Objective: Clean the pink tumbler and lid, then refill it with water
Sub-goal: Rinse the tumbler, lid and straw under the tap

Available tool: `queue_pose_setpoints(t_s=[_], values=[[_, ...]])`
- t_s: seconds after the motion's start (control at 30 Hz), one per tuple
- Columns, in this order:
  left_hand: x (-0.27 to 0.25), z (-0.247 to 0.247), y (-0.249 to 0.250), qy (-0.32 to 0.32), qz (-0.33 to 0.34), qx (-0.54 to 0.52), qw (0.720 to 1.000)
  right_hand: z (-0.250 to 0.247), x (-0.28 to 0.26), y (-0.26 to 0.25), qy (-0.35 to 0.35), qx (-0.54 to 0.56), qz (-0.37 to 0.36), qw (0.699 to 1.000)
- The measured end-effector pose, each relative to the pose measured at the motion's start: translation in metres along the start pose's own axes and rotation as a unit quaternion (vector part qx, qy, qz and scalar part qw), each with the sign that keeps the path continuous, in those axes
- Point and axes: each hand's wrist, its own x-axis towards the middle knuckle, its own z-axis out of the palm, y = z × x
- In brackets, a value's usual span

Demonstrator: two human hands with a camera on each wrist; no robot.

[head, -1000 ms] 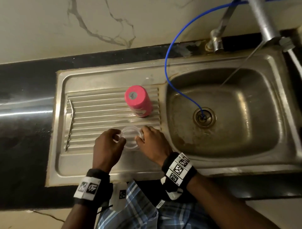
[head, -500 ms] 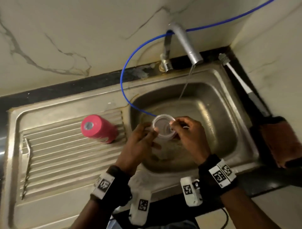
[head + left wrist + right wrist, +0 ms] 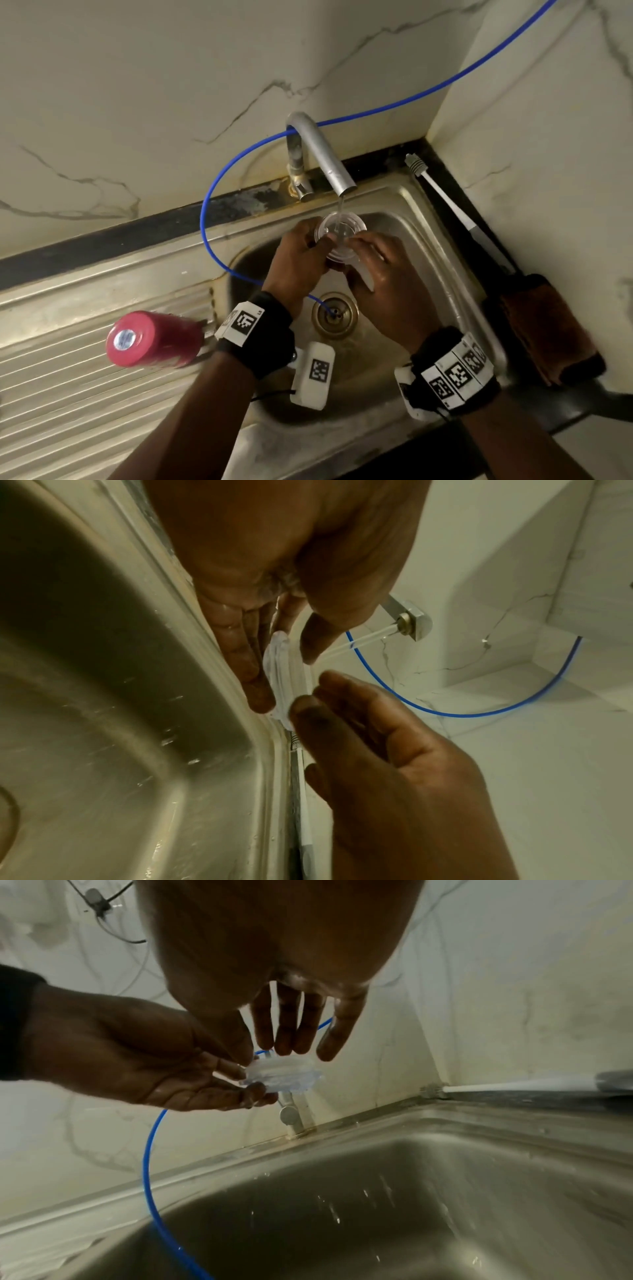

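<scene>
The clear lid [image 3: 340, 236] is held over the far part of the sink basin [image 3: 442, 284], directly under the spout of the metal tap [image 3: 325, 161], and a thin stream of water [image 3: 339, 205] falls onto its upper face. The left hand [image 3: 298, 263] holds the lid at its left edge, with the thumb on the top and the long fingers under it, so the rim is pinched between them; the left wrist view shows this from the side. The right hand [image 3: 383, 284] takes the right edge in the same way, its fingertips [image 3: 284, 1042] resting on the top face and the thumb at the rim. Drops of water show in the air above the basin in the right wrist view. The pink tumbler [image 3: 154, 339] stands upside down on the ribbed drainboard [image 3: 68, 394], to the left of the basin and just beside the left wrist. A blue tube [image 3: 212, 192] comes down along the wall, passes behind the tap and ends in the drain [image 3: 334, 315]. On the right, a white brush [image 3: 442, 195] lies on the dark counter next to the sink edge, and a brown cloth [image 3: 544, 325] lies nearer.
</scene>
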Motion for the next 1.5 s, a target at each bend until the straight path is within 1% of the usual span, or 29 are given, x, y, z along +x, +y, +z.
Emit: queue_pose_setpoints(t_s=[0.03,0.1,0.2,0.27,0.37,0.43,0.47,0.5,0.57,0.67,0.7,0.73,0.8,0.87,0.9,0.93,0.97,1.03,1.1,1.13,1.17,1.2,1.27,1.33,1.4,1.43,1.47,1.5], values=[[0.002,0.001,0.002,0.003,-0.006,-0.005,1.0,0.001,0.003,0.002,-0.018,-0.016,-0.027,0.999],[0.003,0.002,0.006,-0.001,-0.01,-0.014,1.0,0.0,0.01,0.003,-0.047,-0.028,-0.048,0.997],[0.002,0.002,0.008,-0.007,-0.005,-0.023,1.0,-0.001,0.022,0.003,-0.091,-0.022,-0.033,0.995],[0.002,-0.002,0.007,0.003,0.008,-0.017,1.0,-0.004,0.028,0.003,-0.119,-0.047,-0.037,0.991],[0.001,-0.006,0.008,0.015,0.032,-0.011,0.999,-0.013,0.036,0.002,-0.116,-0.138,-0.071,0.981],[0.0,-0.007,0.008,0.017,0.056,0.013,0.998,-0.016,0.042,-0.003,-0.116,-0.173,-0.063,0.976],[0.0,-0.007,0.008,0.011,0.067,0.021,0.997,-0.016,0.045,-0.007,-0.129,-0.17,-0.051,0.976],[0.0,-0.007,0.008,0.005,0.07,0.019,0.997,-0.015,0.046,-0.009,-0.143,-0.153,-0.04,0.977],[0.0,-0.009,0.01,-0.003,0.053,-0.003,0.999,-0.009,0.047,-0.009,-0.162,-0.083,-0.035,0.983],[0.002,-0.017,0.014,-0.008,0.042,-0.038,0.998,-0.003,0.045,-0.003,-0.158,0.078,-0.017,0.984],[0.002,-0.019,0.015,-0.003,0.044,-0.041,0.998,-0.003,0.044,0.001,-0.149,0.104,-0.023,0.983],[0.002,-0.021,0.016,0.001,0.046,-0.043,0.998,-0.004,0.042,0.006,-0.137,0.088,-0.043,0.986],[0.003,-0.02,0.015,0.003,0.042,-0.052,0.998,-0.007,0.041,0.014,-0.105,-0.026,-0.102,0.989],[0.002,-0.017,0.014,0.005,0.032,-0.067,0.997,-0.011,0.044,0.02,-0.073,-0.102,-0.134,0.983],[0.002,-0.015,0.013,0.01,0.027,-0.071,0.997,-0.013,0.046,0.018,-0.06,-0.105,-0.131,0.984],[0.004,-0.012,0.012,0.017,0.02,-0.076,0.997,-0.013,0.046,0.015,-0.048,-0.086,-0.115,0.988],[0.005,-0.007,0.013,0.021,0.007,-0.088,0.996,-0.013,0.046,0.009,-0.036,-0.052,-0.089,0.994],[0.005,0.002,0.014,0.02,-0.042,-0.136,0.99,-0.013,0.046,-0.006,-0.015,0.036,-0.021,0.999],[0.005,0.01,0.013,-0.002,-0.097,-0.205,0.974,-0.01,0.047,-0.023,-0.023,0.121,0.056,0.991],[0.006,0.014,0.012,-0.011,-0.113,-0.246,0.963,-0.007,0.046,-0.03,-0.034,0.151,0.085,0.984],[0.007,0.017,0.014,-0.014,-0.121,-0.282,0.952,-0.004,0.046,-0.034,-0.038,0.165,0.093,0.981],[0.009,0.018,0.015,-0.009,-0.124,-0.304,0.944,-0.001,0.045,-0.036,-0.036,0.167,0.08,0.982],[0.013,0.017,0.02,0.008,-0.127,-0.306,0.943,-0.002,0.041,-0.03,-0.033,0.14,0.011,0.989],[0.017,0.011,0.021,0.012,-0.131,-0.296,0.946,-0.008,0.04,-0.012,-0.043,0.041,-0.085,0.995],[0.018,0.006,0.022,-0.004,-0.147,-0.299,0.943,-0.018,0.043,0.007,-0.056,-0.082,-0.162,0.982],[0.019,0.005,0.023,-0.014,-0.153,-0.3,0.942,-0.022,0.045,0.011,-0.06,-0.114,-0.184,0.974],[0.02,0.005,0.025,-0.018,-0.156,-0.305,0.939,-0.024,0.044,0.011,-0.063,-0.118,-0.188,0.973],[0.019,0.007,0.028,-0.014,-0.156,-0.315,0.936,-0.023,0.042,0.008,-0.06,-0.098,-0.173,0.978]])
